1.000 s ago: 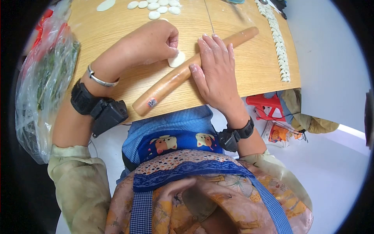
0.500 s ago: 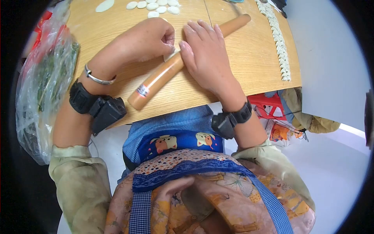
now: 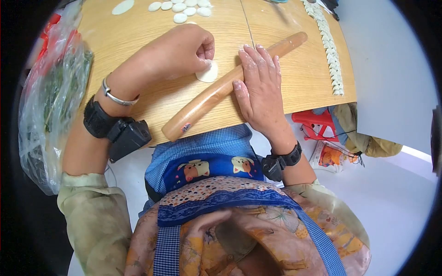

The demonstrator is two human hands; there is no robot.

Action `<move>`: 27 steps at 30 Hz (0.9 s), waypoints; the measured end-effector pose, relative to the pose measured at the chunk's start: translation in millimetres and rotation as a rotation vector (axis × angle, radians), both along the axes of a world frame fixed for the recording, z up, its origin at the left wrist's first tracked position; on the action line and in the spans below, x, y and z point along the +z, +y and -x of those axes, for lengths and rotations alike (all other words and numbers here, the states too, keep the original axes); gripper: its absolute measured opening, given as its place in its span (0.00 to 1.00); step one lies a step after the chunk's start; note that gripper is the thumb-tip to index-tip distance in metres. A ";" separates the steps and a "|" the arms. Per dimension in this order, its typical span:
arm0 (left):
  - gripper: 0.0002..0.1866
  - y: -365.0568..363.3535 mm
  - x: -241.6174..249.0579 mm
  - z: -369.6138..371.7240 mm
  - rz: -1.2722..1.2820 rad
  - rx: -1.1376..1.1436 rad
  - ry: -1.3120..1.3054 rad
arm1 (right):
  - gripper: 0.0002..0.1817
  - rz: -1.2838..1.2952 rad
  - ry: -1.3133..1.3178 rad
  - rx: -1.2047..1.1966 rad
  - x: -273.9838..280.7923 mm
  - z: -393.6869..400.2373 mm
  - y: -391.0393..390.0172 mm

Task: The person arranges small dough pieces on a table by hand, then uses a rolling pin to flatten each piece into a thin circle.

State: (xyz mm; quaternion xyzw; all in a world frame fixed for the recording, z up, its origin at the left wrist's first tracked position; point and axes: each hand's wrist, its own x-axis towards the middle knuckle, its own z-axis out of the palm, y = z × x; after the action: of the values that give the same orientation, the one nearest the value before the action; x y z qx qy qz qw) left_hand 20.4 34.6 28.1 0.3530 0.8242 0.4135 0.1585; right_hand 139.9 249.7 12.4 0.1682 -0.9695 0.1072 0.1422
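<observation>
Between the fingertips of my left hand [image 3: 191,50] is the upper left edge of a small round dough wrapper [image 3: 208,73], which lies on the wooden table [image 3: 138,55]. My right hand [image 3: 261,85] rests flat on a wooden rolling pin [image 3: 207,102], fingers stretched out across it and dusted with flour. The pin lies diagonally, its near end by the table's front edge, just right of the wrapper. Beyond my left hand are several flattened dough pieces [image 3: 180,18] and one larger dough oval [image 3: 123,7].
A long row of shaped dough pieces [image 3: 328,43] runs along the table's right side. At the left edge hangs a clear plastic bag [image 3: 55,101] with greens inside. Below the right corner stands a red stool [image 3: 317,124] beside cloth and cables.
The rolling pin has rolled toward me and to the right under my right hand, off the wrapper, which now shows more fully. My left hand has shifted slightly right.
</observation>
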 end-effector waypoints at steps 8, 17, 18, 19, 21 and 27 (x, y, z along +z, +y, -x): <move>0.08 -4.8 -3.4 6.9 0.001 -0.004 -0.001 | 0.28 -0.001 0.073 0.050 0.4 41.6 -18.9; 0.10 -6.6 -1.9 9.3 -0.012 -0.014 0.024 | 0.27 0.012 0.044 0.048 3.3 48.5 -21.9; 0.09 -6.1 0.6 9.9 0.022 -0.025 -0.003 | 0.27 0.011 0.045 0.051 3.3 40.3 -17.3; 0.09 -5.8 2.5 10.1 0.055 -0.036 -0.030 | 0.28 0.015 0.036 0.046 2.2 30.1 -11.3; 0.09 -5.7 4.3 10.9 0.064 -0.031 -0.062 | 0.29 0.018 0.026 0.043 2.4 12.7 -2.8; 0.09 -0.2 -5.4 2.4 -0.060 -0.023 -0.016 | 0.33 0.043 -0.005 -0.002 -0.3 -0.7 3.9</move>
State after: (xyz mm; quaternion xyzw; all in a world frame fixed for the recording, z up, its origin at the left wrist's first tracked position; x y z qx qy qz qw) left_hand 18.0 34.4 22.7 0.3640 0.8059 0.4389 0.1590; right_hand 140.6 253.6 12.2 0.1640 -0.9675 0.1284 0.1434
